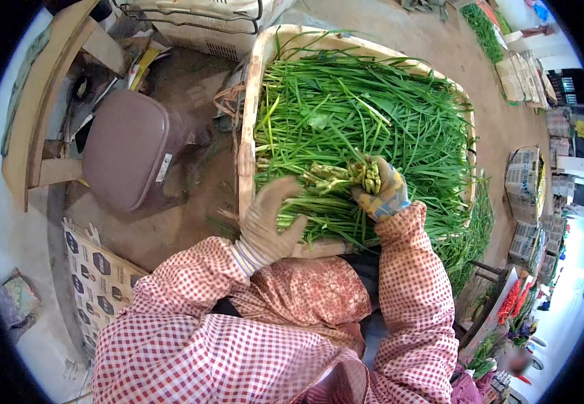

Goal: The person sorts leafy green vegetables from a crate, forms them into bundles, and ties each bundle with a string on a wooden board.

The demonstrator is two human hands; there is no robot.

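Long green leafy stalks [366, 101] fill a pale, wood-coloured crate [246, 168] in front of me. My right hand [384, 190], in a patterned blue and yellow glove, is closed around a bunch of stalks [332, 176] near the crate's front side; their pale, yellowish ends stick out to the left. My left hand [272, 219], in a whitish glove, hovers over the crate's front left corner. Its fingers are spread, slightly blurred, and hold nothing. Its fingertips are close to the pale stalk ends.
A brown padded stool [125, 149] stands left of the crate. More green stalks [470, 246] lie beyond the crate's right side. Wrapped bundles [525, 185] stand farther right, near red items [509, 301]. Another person [517, 362] is partly visible at the lower right.
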